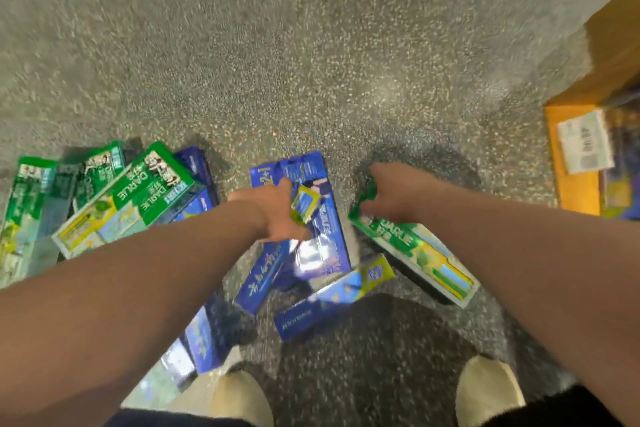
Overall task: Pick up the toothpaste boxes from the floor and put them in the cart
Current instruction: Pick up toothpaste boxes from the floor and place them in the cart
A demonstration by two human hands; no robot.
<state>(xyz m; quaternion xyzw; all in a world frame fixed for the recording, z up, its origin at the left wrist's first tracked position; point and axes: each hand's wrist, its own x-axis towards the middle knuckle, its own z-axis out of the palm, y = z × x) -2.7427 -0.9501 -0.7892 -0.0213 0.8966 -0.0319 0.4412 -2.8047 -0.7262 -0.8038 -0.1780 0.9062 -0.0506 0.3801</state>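
Several toothpaste boxes lie scattered on the speckled floor. My left hand [277,210] is closed on the end of a blue-and-yellow box [334,298] that slants down toward me, over a large blue box [313,218]. My right hand [384,192] grips the green top end of a green-and-yellow Darlie box [415,258], lifted at an angle. A heap of green Darlie boxes [128,198] lies at the left. More blue boxes [202,340] lie near my left foot. No cart is in view.
An open brown cardboard carton [581,163] with a white label stands at the right edge, holding dark blue goods. My two light shoes [488,388] stand at the bottom. Bare speckled floor stretches ahead. The frame is motion-blurred.
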